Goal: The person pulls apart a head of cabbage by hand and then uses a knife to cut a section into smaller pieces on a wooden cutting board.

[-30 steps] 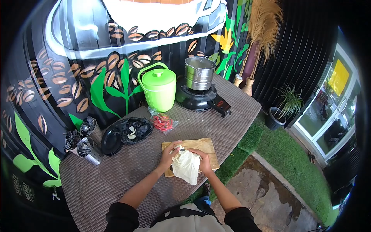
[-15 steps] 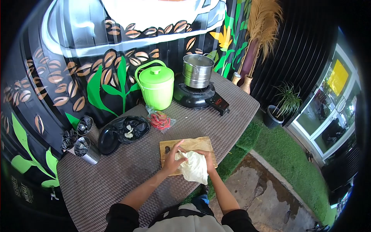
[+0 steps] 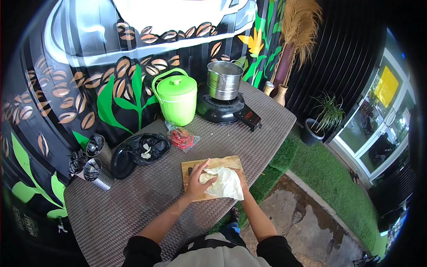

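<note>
Lower centre: we are pressing the pale sheet flat, best evenly, left hand spread; right hand grip we cannot tell

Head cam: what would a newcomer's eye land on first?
Front and centre, the left hand and right hand are on a pale crumpled sheet, leaf or bag, over the wooden cutting board. At the back of the table, a bright green lidded bucket stands beside a steel pot on a black cooker.
</note>
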A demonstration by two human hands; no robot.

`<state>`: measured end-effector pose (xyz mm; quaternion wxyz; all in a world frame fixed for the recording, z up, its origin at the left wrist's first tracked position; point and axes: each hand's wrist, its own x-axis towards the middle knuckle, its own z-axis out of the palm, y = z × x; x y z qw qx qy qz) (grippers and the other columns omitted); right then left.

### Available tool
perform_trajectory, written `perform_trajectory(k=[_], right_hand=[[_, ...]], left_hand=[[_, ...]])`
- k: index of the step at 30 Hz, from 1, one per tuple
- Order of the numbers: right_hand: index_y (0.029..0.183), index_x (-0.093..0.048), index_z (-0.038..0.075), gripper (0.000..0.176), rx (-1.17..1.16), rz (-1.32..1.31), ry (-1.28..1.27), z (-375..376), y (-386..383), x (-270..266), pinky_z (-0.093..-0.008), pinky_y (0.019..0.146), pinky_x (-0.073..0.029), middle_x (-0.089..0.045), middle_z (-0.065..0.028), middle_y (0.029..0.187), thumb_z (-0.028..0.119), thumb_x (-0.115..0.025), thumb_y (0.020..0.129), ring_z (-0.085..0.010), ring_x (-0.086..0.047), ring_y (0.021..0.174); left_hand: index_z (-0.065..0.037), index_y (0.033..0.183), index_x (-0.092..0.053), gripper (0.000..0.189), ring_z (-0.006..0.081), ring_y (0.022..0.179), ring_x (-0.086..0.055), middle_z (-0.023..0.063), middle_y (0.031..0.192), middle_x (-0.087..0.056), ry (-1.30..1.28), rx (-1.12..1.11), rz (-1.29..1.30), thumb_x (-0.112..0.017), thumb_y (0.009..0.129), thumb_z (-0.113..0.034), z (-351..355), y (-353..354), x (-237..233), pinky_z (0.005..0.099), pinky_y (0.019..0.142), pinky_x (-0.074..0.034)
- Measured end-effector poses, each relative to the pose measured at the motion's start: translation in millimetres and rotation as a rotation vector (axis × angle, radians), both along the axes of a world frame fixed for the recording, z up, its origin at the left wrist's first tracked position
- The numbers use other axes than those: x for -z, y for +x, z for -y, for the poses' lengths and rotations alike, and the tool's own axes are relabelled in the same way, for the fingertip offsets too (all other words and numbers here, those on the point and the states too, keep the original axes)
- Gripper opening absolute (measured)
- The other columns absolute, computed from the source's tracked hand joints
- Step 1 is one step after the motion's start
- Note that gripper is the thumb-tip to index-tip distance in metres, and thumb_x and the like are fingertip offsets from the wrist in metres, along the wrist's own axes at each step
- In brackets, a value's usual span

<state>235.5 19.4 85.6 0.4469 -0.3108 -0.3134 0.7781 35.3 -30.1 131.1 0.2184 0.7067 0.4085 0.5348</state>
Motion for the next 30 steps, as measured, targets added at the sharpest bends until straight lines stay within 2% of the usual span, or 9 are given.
perform_trajectory(k=[2, 3, 4, 6, 8, 15, 22, 25, 30], right_hand=[[0.116, -0.056, -0.006, 0.036, 0.338, -0.311, -0.150, 0, -10, 10, -0.0328, 0.079, -0.054, -0.064, -0.0118, 0.106, 0.021, -0.048, 0.094, -0.0217, -0.065, 0.091], [0.119, -0.055, -0.003, 0.034, 0.398, 0.491, 0.350, -7, -15, 15, -0.0335, 0.081, -0.054, -0.063, -0.0115, 0.108, 0.014, -0.057, 0.090, -0.0222, -0.064, 0.094], [0.128, -0.048, 0.005, 0.042, 0.303, 0.206, 0.098, -10, -11, 9, -0.0352, 0.078, -0.056, -0.059, -0.0099, 0.114, 0.014, -0.062, 0.089, -0.0206, -0.060, 0.102], [0.128, -0.047, 0.002, 0.041, 0.186, 0.445, -0.119, -5, -14, -11, -0.0358, 0.078, -0.056, -0.057, -0.0099, 0.118, 0.015, -0.059, 0.091, -0.0220, -0.060, 0.103], [0.124, -0.052, 0.001, 0.037, 0.265, -0.176, -0.014, -30, -6, 95, -0.0377, 0.081, -0.055, -0.063, -0.0137, 0.110, 0.016, -0.057, 0.090, -0.0244, -0.064, 0.096], [0.130, -0.046, 0.000, 0.042, 0.079, -0.087, 0.036, 0, -2, 26, -0.0415, 0.080, -0.056, -0.056, -0.0139, 0.123, 0.015, -0.055, 0.091, -0.0301, -0.060, 0.106], [0.131, -0.045, 0.001, 0.044, 0.099, -0.169, -0.075, -4, 18, 25, -0.0433, 0.081, -0.055, -0.054, -0.0138, 0.127, 0.017, -0.056, 0.091, -0.0305, -0.059, 0.107], [0.133, -0.043, 0.009, 0.041, 0.063, -0.201, -0.058, -6, 13, 26, -0.0487, 0.080, -0.054, -0.055, -0.0156, 0.125, 0.026, -0.045, 0.096, -0.0332, -0.060, 0.104], [0.131, -0.042, 0.007, 0.037, 0.052, -0.072, -0.123, -8, -9, 3, -0.0404, 0.058, -0.052, -0.060, -0.0132, 0.113, 0.020, -0.044, 0.096, -0.0303, -0.064, 0.090]], left_hand=[[-0.007, 0.137, -0.043, 0.070, 0.0224, 0.091, -0.062, 0.0112, 0.121, -0.051, 0.029, 0.031, 0.079, -0.075, 0.075, -0.013, 5, 1, 3, 0.0318, 0.085, -0.048], [-0.006, 0.137, -0.043, 0.069, 0.0229, 0.092, -0.062, 0.0116, 0.123, -0.049, 0.027, 0.045, 0.075, -0.074, 0.075, -0.011, 15, 1, -2, 0.0326, 0.085, -0.048], [-0.006, 0.137, -0.042, 0.068, 0.0234, 0.094, -0.063, 0.0120, 0.125, -0.048, 0.028, 0.056, 0.073, -0.072, 0.076, -0.009, 22, 1, -5, 0.0334, 0.085, -0.049], [-0.004, 0.135, -0.043, 0.067, 0.0231, 0.098, -0.063, 0.0124, 0.124, -0.050, 0.027, 0.030, 0.073, -0.073, 0.076, -0.011, 33, -2, 1, 0.0338, 0.086, -0.049], [-0.004, 0.131, -0.047, 0.060, 0.0223, 0.100, -0.062, 0.0131, 0.123, -0.053, -0.029, 0.065, 0.015, -0.073, 0.076, -0.010, 41, -6, 6, 0.0334, 0.086, -0.049], [-0.004, 0.096, -0.066, 0.019, 0.0265, 0.100, -0.061, 0.0101, 0.100, -0.065, -0.007, 0.092, -0.070, -0.069, 0.077, -0.007, 36, -13, 9, 0.0361, 0.088, -0.046], [-0.002, 0.093, -0.065, 0.014, 0.0219, 0.094, -0.061, 0.0094, 0.095, -0.065, -0.097, 0.034, 0.088, -0.067, 0.081, -0.007, 19, -23, 25, 0.0320, 0.081, -0.047], [0.001, 0.096, -0.064, 0.013, 0.0121, 0.094, -0.058, 0.0050, 0.095, -0.064, -0.349, -0.069, 0.341, -0.062, 0.086, -0.008, 9, -32, 30, 0.0267, 0.081, -0.045], [0.001, 0.111, -0.057, 0.033, 0.0156, 0.103, -0.056, 0.0066, 0.105, -0.061, -0.367, 0.081, 0.445, -0.069, 0.082, -0.007, -3, -54, 43, 0.0289, 0.090, -0.045]])
